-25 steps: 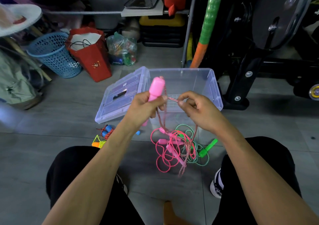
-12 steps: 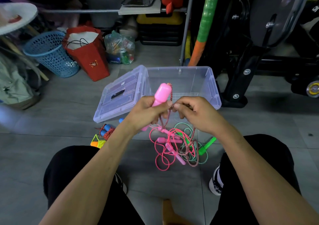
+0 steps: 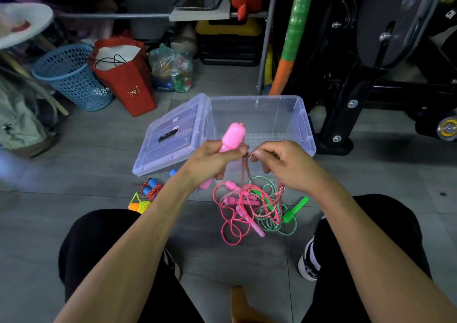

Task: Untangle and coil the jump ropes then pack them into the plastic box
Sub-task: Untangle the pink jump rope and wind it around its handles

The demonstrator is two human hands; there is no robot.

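— What's in the hands, from the head camera?

— The left hand (image 3: pixel 210 160) is curled round a pink handle (image 3: pixel 232 138), which sticks up tilted above the fist. The right hand (image 3: pixel 288 165) pinches a red-and-white cord (image 3: pixel 247 171) between thumb and fingertip, right beside the left thumb. The cord drops from there to the floor.

— And the other ropes?

— A tangled pile (image 3: pixel 257 205) lies on the grey floor between the knees: pink cord, green cord, and a green handle (image 3: pixel 295 209) poking out on its right. Left of it sit a blue-handled rope (image 3: pixel 150 189) and a yellow and orange one (image 3: pixel 138 204), apart from the pile.

— The box?

— The clear plastic box (image 3: pixel 303 127) stands open on the floor just past the hands, nothing visible inside. Its lid (image 3: pixel 173 137) leans on the box's left edge.

— Anything behind?

— A blue basket (image 3: pixel 71 80) and a red bag (image 3: pixel 126 80), side by side.
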